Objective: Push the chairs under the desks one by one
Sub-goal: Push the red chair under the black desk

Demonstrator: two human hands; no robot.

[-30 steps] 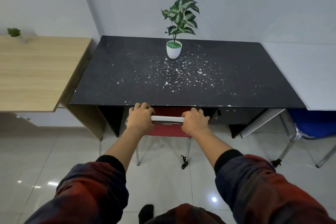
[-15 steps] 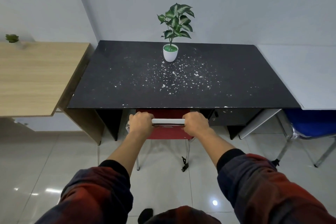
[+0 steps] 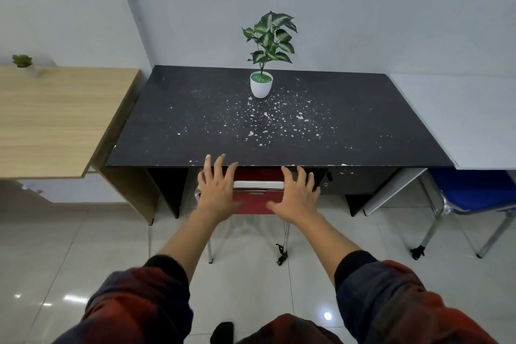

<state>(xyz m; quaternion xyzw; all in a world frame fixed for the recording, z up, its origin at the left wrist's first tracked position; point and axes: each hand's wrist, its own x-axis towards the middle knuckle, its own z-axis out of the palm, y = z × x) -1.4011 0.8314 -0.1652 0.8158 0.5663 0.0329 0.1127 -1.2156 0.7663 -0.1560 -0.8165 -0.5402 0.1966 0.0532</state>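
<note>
Your sleeves (image 3: 391,296), dark with red patches, are filling the bottom of the view, and both forearms are reaching forward over the pale tiled floor (image 3: 55,246). Your left hand (image 3: 216,190) is hovering with fingers spread wide, gripping nothing, its fingertips overlapping the front edge of the black bench (image 3: 279,131) in this view. Your right hand (image 3: 297,195) is likewise splayed open and empty, just to the right of the chair's white top rail. The red chair (image 3: 252,198) is sitting between your two hands, its seat tucked beneath the black bench and only its backrest and thin metal legs showing in front. To your right, a blue chair (image 3: 474,190) is standing partly under a white bench (image 3: 474,120), its legs out on the floor. To your left, a wooden bench (image 3: 55,120) is butting against the black one. The black bench top is speckled with white flecks, and a potted plant (image 3: 265,56) in a white pot is standing upright near its far edge. A small green plant (image 3: 22,61) is sitting at the wooden bench's far corner, by the wall (image 3: 363,8).
</note>
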